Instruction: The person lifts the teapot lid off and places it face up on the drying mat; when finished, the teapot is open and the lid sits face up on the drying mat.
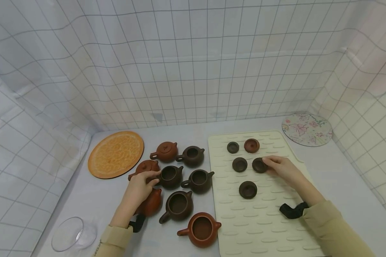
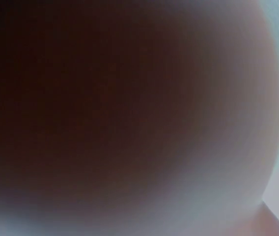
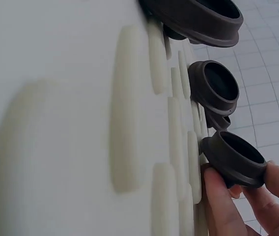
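Observation:
In the head view my left hand (image 1: 137, 189) is at the near left side of a dark brown lidless teapot (image 1: 170, 177), thumb and fingers pinching it where its handle sits. A blurred dark shape fills most of the left wrist view. My right hand (image 1: 284, 171) pinches the rim of a dark teapot lid (image 1: 260, 165) on the cream mat (image 1: 263, 228); the right wrist view shows thumb and fingers around that lid (image 3: 235, 157). Other upturned lids lie close by: dark ones (image 1: 239, 164) (image 1: 248, 190) (image 1: 233, 147) and a reddish one (image 1: 252, 145).
More open teapots surround the left hand, including a dark one (image 1: 179, 206) and a reddish one (image 1: 202, 230). Lidded reddish teapots (image 1: 166, 151) stand behind. An orange round mat (image 1: 115, 154), a clear glass (image 1: 71, 235) and a floral round mat (image 1: 307, 129) lie around the edges.

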Available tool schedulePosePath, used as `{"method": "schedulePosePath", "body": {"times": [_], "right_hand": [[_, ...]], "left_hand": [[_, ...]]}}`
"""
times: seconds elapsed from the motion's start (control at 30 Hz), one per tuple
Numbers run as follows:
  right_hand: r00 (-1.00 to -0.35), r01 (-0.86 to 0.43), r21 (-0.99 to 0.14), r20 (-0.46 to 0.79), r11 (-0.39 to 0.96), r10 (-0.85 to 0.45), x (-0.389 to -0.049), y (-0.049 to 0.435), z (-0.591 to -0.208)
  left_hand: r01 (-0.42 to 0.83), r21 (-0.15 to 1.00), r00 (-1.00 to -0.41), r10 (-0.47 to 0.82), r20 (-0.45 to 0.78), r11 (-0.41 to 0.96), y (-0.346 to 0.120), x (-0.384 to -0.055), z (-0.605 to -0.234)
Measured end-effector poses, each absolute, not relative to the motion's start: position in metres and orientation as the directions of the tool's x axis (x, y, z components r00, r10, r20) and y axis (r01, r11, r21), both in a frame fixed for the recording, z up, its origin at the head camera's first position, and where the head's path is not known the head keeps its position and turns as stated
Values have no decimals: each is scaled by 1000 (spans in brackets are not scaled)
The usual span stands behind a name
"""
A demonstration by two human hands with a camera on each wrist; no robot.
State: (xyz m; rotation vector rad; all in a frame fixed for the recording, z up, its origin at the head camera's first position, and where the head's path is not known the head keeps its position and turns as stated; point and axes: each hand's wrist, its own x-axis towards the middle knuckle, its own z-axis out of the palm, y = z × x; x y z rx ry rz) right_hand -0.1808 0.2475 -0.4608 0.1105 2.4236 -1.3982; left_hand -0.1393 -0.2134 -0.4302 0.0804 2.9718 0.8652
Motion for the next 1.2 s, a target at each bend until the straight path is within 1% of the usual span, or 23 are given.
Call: {"method": "schedulePosePath", "body": {"times": [0.07,0.37,0.6,0.77,1.03,1.2], "right_hand": [[-944,217,-802,-317,556,-90,-179,247,-461],[-970,165,-729,-243,664,-26,-178,244,-461],[-978,151,-711,-208,687,0,-175,241,-460],[-980,136,-709,-199,692,-11,-175,241,-459],[-979,123,-702,-203,701,-31,-179,242,-458],[-984,86,-686,-172,722,-46,-182,240,-454]], "left_hand": [[35,538,-998,62,-32,842,-213,-139,-431],[30,547,-998,54,-29,837,-213,-139,-432],[25,548,-998,53,-35,836,-212,-138,-430],[27,549,-998,52,-31,835,-213,-137,-430],[71,544,-997,73,17,836,-213,-137,-432],[49,560,-997,74,-22,827,-214,-137,-431]]}}
